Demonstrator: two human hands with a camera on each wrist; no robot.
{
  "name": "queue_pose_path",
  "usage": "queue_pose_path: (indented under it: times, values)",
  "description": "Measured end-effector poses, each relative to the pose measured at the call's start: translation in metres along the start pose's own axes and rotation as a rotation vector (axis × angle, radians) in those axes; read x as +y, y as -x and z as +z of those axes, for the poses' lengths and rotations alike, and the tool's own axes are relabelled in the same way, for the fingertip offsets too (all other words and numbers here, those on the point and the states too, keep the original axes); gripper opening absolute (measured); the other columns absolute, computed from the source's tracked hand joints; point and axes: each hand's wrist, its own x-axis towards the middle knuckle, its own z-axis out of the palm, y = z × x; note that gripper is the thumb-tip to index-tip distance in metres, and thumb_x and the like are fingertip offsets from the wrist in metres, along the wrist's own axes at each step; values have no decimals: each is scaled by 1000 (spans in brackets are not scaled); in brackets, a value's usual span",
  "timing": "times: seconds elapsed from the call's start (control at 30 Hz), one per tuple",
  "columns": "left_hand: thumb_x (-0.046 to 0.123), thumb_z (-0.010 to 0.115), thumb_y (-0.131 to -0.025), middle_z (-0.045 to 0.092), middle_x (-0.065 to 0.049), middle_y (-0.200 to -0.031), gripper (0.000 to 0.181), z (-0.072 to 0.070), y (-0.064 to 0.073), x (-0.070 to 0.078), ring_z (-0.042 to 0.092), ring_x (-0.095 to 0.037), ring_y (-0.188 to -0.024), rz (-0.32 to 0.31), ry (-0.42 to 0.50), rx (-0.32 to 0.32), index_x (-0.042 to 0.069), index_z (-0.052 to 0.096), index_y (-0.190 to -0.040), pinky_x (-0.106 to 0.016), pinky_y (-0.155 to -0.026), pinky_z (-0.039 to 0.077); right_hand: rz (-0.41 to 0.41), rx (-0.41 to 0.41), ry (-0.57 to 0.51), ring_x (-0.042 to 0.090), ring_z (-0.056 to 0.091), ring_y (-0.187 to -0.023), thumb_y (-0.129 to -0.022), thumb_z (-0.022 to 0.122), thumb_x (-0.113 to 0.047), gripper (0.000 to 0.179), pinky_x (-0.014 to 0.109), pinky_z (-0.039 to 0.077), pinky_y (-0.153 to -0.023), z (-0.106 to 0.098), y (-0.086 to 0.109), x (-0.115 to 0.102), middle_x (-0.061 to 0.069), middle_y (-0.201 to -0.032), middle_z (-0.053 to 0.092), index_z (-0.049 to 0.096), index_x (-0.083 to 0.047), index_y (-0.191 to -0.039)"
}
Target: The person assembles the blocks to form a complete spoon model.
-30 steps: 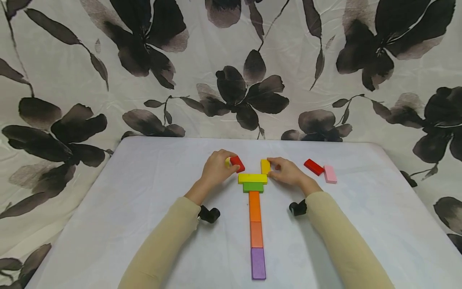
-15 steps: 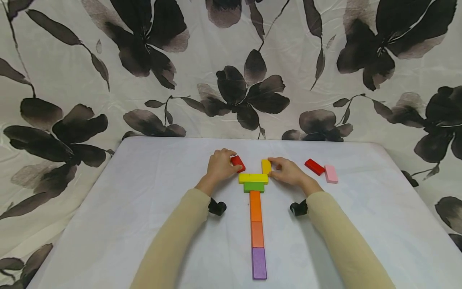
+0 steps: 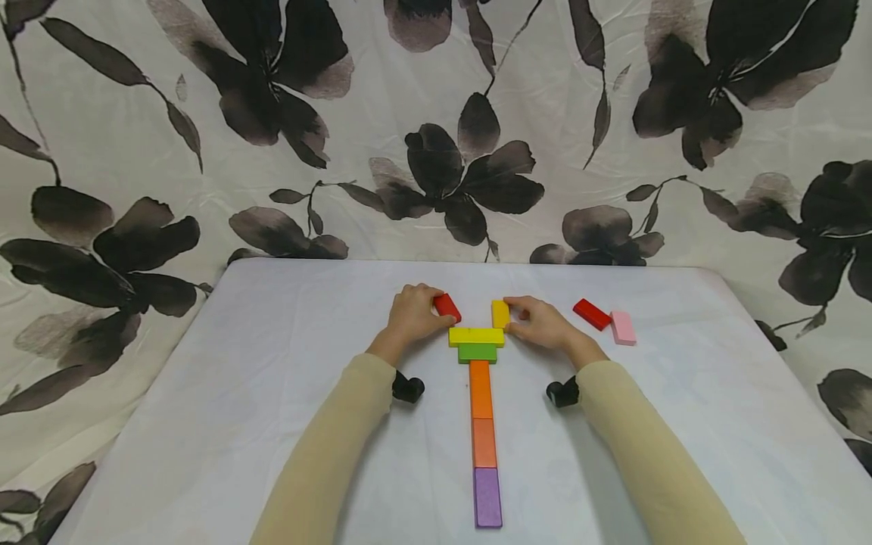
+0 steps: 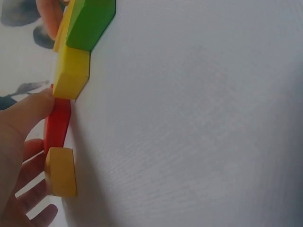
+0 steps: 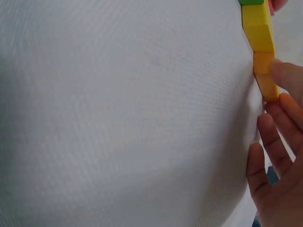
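My left hand (image 3: pixel 412 314) pinches a red block (image 3: pixel 447 308) that lies slanted by the left end of a long yellow block (image 3: pixel 476 337). In the left wrist view a yellow-orange block (image 4: pixel 62 171) sits against the red one, close to the other fingers; the hand hides it in the head view. My right hand (image 3: pixel 541 322) holds a small yellow block (image 3: pixel 500 313) between thumb and finger, at the long yellow block's right end. Below the long block, a green block (image 3: pixel 478 353), an orange block (image 3: pixel 481 388), a lighter orange block (image 3: pixel 484 443) and a purple block (image 3: pixel 487 496) form a column.
Right of my right hand, a loose red block (image 3: pixel 592 315) touches a pink block (image 3: pixel 623 328). The white-covered table (image 3: pixel 204 424) reaches back to a floral cloth (image 3: pixel 463 174). A black wrist camera (image 3: pixel 562 393) shows below each hand.
My left wrist and forearm have shifted to the right, and the bit of yellow beside the red block has gone out of sight in the head view. My right hand stays put.
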Motion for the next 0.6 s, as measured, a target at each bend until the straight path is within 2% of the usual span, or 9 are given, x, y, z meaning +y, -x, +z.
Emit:
queue_pose_path:
  times: [0.13, 0.37, 0.6]
  values:
    - [43, 70, -76, 61, -7, -112, 55, -1, -2, -2, 47, -25, -101, 25, -40, -1, 13, 60, -122, -37, -87, 41, -4, -1, -1, 24, 48, -106, -87, 61, -27, 59, 41, 43, -97, 0, -1, 1, 8, -134, 47, 38, -17, -141]
    - [39, 71, -76, 65, -7, -105, 53, -2, -4, -3, 49, -24, -95, 82, -87, 37, 10, 62, -119, -35, -85, 42, 0, 0, 10, 25, 48, -105, -87, 61, -27, 60, 41, 43, -96, 0, -2, 0, 9, -132, 48, 38, -17, -141]
    - [37, 72, -76, 67, -5, -101, 50, -7, -4, -3, 50, -21, -90, 144, -79, 35, 11, 64, -118, -32, -81, 43, -4, 5, 18, 24, 48, -105, -88, 61, -27, 59, 40, 43, -96, 2, -3, -1, 8, -133, 48, 38, -17, -141]
